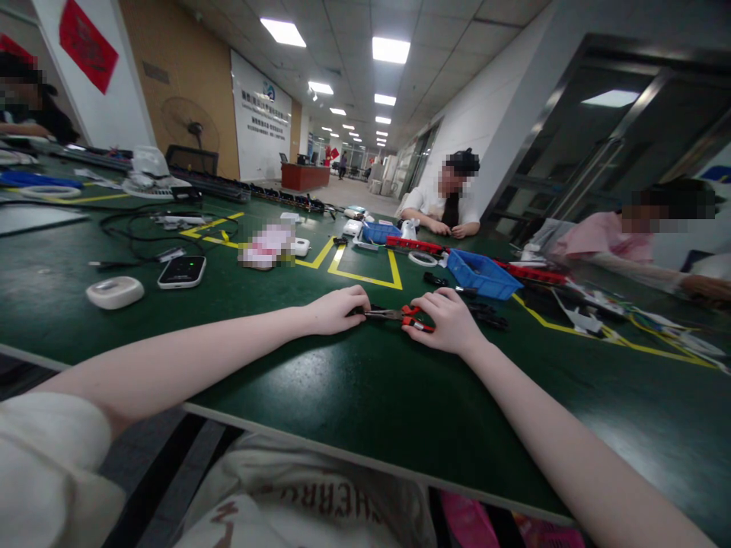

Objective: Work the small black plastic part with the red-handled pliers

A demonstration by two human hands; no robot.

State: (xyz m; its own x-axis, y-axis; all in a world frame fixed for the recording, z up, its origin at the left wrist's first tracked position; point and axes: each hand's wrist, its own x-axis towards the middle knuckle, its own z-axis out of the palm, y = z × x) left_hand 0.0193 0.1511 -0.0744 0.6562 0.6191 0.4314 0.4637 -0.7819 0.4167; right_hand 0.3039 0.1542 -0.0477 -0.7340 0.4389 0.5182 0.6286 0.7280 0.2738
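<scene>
Long-nose pliers (386, 313) with red and black handles lie in the grip of my right hand (451, 321), its fingers wrapped round the handles. Their jaws point left and meet a small dark piece (359, 310) pinched in the fingers of my left hand (338, 310). That piece is mostly covered by the fingers, so its kind does not show. Both hands are just above the green tabletop (320, 411), close together near the middle. Beside my right hand lie several black parts (488, 316).
Blue bins (483, 275) stand beyond my right hand. To the left are a black-faced device (181, 272), a white rounded case (115, 292) and black cables (134, 228). Yellow tape (365, 280) marks the table. Co-workers sit across (442, 202) and at the right (605, 236).
</scene>
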